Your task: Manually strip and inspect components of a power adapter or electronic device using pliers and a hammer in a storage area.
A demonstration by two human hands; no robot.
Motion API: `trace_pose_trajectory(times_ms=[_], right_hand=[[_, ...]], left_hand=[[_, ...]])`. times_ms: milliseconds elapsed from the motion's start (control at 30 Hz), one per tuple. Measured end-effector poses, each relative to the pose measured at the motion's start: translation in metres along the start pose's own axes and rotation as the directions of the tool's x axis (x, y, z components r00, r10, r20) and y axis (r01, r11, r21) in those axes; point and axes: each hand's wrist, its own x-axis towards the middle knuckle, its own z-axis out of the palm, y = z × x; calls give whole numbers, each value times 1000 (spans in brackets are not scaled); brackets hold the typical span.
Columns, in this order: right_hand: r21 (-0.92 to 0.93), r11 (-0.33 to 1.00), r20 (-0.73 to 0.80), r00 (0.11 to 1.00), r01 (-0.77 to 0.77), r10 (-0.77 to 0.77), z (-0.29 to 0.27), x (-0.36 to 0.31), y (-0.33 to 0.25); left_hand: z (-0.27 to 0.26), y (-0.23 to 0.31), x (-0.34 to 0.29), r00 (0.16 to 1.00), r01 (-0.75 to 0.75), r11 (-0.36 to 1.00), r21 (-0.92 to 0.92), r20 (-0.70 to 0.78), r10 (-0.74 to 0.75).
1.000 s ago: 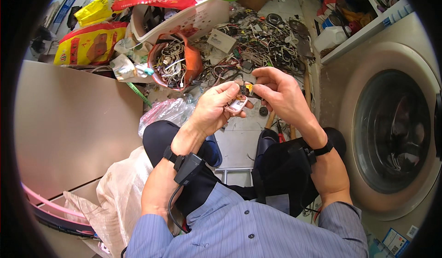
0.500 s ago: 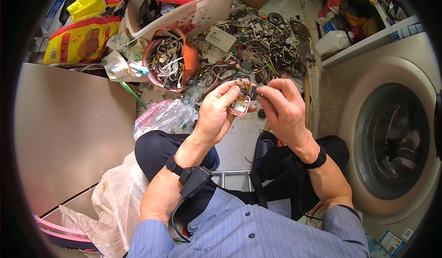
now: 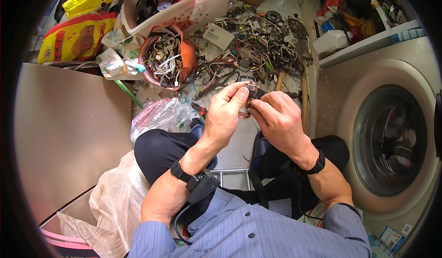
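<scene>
My left hand [image 3: 223, 113] pinches a small electronic device [image 3: 252, 91] between thumb and fingers, above the floor between my knees. Dark blocks and bits of metal show on the device, and a pinkish, see-through rim sticks out below my left fingers. My right hand [image 3: 282, 119] is closed, with thumb and forefinger pressed together at the lower right side of the device. The fingertips hide much of it, so the exact spot they grip is unclear.
Beyond my hands spreads a heap of cables [image 3: 258, 51] with a pale box [image 3: 218, 37] on it. An orange bag [image 3: 188, 60] of wires stands to its left. Red-handled pliers [image 3: 200, 110] lie beside my left wrist. A washing machine [image 3: 338, 104] borders the right, a beige panel [image 3: 73, 124] the left.
My right hand has come down and its fingers have closed in against the device. My left hand has turned the device, and less of its clear rim shows.
</scene>
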Motion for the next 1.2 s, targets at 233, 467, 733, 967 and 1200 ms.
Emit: trace_pose_trajectory(times_ms=[233,467,733,967,1200], right_hand=[[-184,981,68,996,67,-55,5,1,-6],[-175,983,27,998,61,-57,6,3,-2],[703,180,455,629,-688,630,-6,4,-6],[720,52,461,533,-692,709,-30,8,0],[585,640,2,791,-497,612,-155,14,-54]], left_hand=[[-1,-9,-1,997,-59,998,34,-46,61],[11,-9,0,987,-120,992,34,-100,123],[4,1,-8,998,-10,988,-153,-70,0],[11,-6,11,999,51,980,-192,17,-48],[56,-2,27,976,38,979,-198,219,6]])
